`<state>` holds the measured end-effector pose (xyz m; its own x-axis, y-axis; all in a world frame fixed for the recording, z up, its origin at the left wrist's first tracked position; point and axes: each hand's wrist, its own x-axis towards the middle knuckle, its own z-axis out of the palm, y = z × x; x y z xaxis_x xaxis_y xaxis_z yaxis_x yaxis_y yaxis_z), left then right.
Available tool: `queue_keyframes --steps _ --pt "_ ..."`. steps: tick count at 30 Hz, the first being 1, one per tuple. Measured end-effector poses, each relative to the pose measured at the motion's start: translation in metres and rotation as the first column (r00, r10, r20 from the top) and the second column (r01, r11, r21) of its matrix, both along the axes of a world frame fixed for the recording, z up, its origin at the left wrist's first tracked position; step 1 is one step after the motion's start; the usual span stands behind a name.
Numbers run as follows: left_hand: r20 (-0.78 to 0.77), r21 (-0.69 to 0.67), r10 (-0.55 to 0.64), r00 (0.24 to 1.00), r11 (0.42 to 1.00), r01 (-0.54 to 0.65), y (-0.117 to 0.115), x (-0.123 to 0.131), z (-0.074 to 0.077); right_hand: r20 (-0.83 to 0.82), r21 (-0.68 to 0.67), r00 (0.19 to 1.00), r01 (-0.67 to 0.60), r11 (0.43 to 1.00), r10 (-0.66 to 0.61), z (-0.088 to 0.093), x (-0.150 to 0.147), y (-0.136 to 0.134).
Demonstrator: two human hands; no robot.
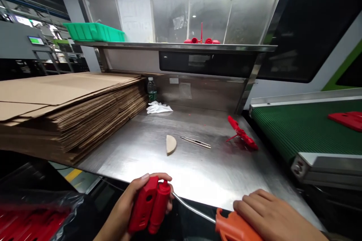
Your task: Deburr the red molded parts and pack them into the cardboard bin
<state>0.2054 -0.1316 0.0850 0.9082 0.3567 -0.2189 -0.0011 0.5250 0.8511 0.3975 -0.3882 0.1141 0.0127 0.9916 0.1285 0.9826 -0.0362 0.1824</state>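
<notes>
My left hand [135,199] is wrapped round a red moulded plastic part [149,205] with a flat block side and a cylinder side, held up at the table's front edge. An orange air blow gun [234,226] with a long bent metal nozzle is in my right hand [263,211]. The nozzle points left, and its end sits beside the red part, close to my left fingers; whether it touches is hidden. On the steel table [124,162] ahead lie a beige half-round piece [171,145] and tweezers [196,142]. A thin red plastic piece [241,133] rests farther right.
Stacked cardboard sheets [98,109] fill the left. Behind are a bottle [152,90] and white gloves [158,107]. A shelf [175,46] carries a green bin [93,32] and red parts [201,40]. A green conveyor [296,126] runs right; bagged red parts [34,218] sit lower left.
</notes>
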Motion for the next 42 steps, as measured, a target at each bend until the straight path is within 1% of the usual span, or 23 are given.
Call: queue_keyframes --steps 2,4,5,7,9,10,11,12,14,15,16,17,18,20,22,25,28,31,35,39,40,41,42 --pt "-0.030 0.155 0.013 0.999 0.988 -0.009 -0.002 0.002 0.000 -0.020 0.068 1.000 0.007 0.998 -0.006 0.000 -0.001 0.000" --pt "-0.024 0.240 0.059 0.998 0.969 -0.051 -0.006 0.007 0.000 -0.020 0.182 1.000 0.013 0.983 -0.009 0.000 -0.004 0.001" --pt "-0.012 0.236 0.093 0.996 0.968 -0.088 -0.009 0.009 0.000 -0.011 0.237 1.000 0.016 0.971 -0.014 -0.001 -0.005 0.003" --pt "0.023 0.144 0.178 0.984 0.973 -0.179 -0.014 0.014 0.001 0.009 0.305 1.000 0.017 0.952 -0.020 0.000 -0.008 0.008" --pt "0.051 0.027 0.265 0.963 0.964 -0.266 -0.016 0.017 0.000 0.025 0.322 0.999 0.011 0.947 -0.020 0.001 -0.009 0.012" --pt "0.060 0.010 0.285 0.957 0.958 -0.286 -0.016 0.017 -0.002 0.030 0.323 0.999 0.009 0.947 -0.019 0.001 -0.009 0.013" --pt "0.053 0.037 0.276 0.960 0.960 -0.278 -0.014 0.017 -0.005 0.031 0.319 0.999 0.008 0.948 -0.019 0.002 -0.009 0.014" --pt "0.028 0.107 0.237 0.971 0.965 -0.239 -0.013 0.017 -0.009 0.031 0.311 0.999 0.008 0.950 -0.018 0.002 -0.009 0.013" --pt "-0.069 0.289 0.086 0.994 0.955 -0.062 -0.008 0.015 -0.016 0.027 0.270 1.000 0.002 0.963 -0.010 0.001 -0.008 0.010" --pt "-0.108 0.345 0.008 0.994 0.938 0.030 -0.006 0.013 -0.019 0.027 0.226 1.000 -0.006 0.974 0.000 0.001 -0.007 0.007" --pt "-0.111 0.353 -0.047 0.993 0.932 0.083 -0.005 0.011 -0.020 0.027 0.167 1.000 -0.017 0.986 0.013 0.001 -0.006 0.004" --pt "-0.076 0.307 -0.075 0.994 0.947 0.095 -0.004 0.008 -0.019 0.020 0.107 0.999 -0.032 0.994 0.030 0.000 -0.004 0.001" --pt "-0.010 0.217 -0.078 0.997 0.973 0.079 -0.004 0.006 -0.017 0.002 0.056 0.999 -0.033 0.998 0.033 -0.002 -0.001 -0.001" --pt "0.151 -0.041 -0.016 0.988 0.999 0.023 -0.006 0.003 -0.009 -0.053 0.014 0.999 0.007 1.000 -0.006 -0.007 0.008 -0.003" --pt "0.253 -0.245 0.076 0.965 0.969 -0.012 -0.009 0.003 -0.001 -0.106 0.047 0.991 0.082 0.996 -0.077 -0.015 0.021 0.000" --pt "0.274 -0.396 0.219 0.936 0.913 -0.098 -0.014 0.009 0.003 -0.134 0.068 0.975 0.187 0.980 -0.177 -0.031 0.044 0.018" --pt "0.241 -0.437 0.292 0.926 0.884 -0.165 -0.017 0.014 -0.001 -0.119 0.061 0.971 0.218 0.974 -0.210 -0.046 0.063 0.042" --pt "0.243 -0.436 0.336 0.910 0.876 -0.207 -0.019 0.015 -0.005 -0.111 0.086 0.981 0.171 0.982 -0.161 -0.062 0.076 0.054" --pt "0.249 -0.488 0.395 0.884 0.840 -0.238 -0.019 0.011 -0.009 -0.110 0.178 0.986 0.146 0.973 -0.128 -0.080 0.095 0.046" --pt "0.320 -0.549 0.437 0.840 0.809 -0.212 -0.025 0.009 -0.019 -0.037 0.231 0.988 0.154 0.961 -0.150 -0.084 0.105 0.033" --pt "0.351 -0.539 0.449 0.821 0.814 -0.215 -0.028 0.009 -0.022 -0.078 0.261 0.984 0.173 0.950 -0.158 -0.085 0.101 0.035" --pt "0.387 -0.514 0.459 0.800 0.827 -0.226 -0.032 0.009 -0.026 -0.197 0.304 0.969 0.202 0.931 -0.146 -0.088 0.094 0.040" --pt "0.430 -0.478 0.464 0.774 0.845 -0.241 -0.037 0.009 -0.029 -0.369 0.337 0.923 0.240 0.910 -0.107 -0.093 0.083 0.048"
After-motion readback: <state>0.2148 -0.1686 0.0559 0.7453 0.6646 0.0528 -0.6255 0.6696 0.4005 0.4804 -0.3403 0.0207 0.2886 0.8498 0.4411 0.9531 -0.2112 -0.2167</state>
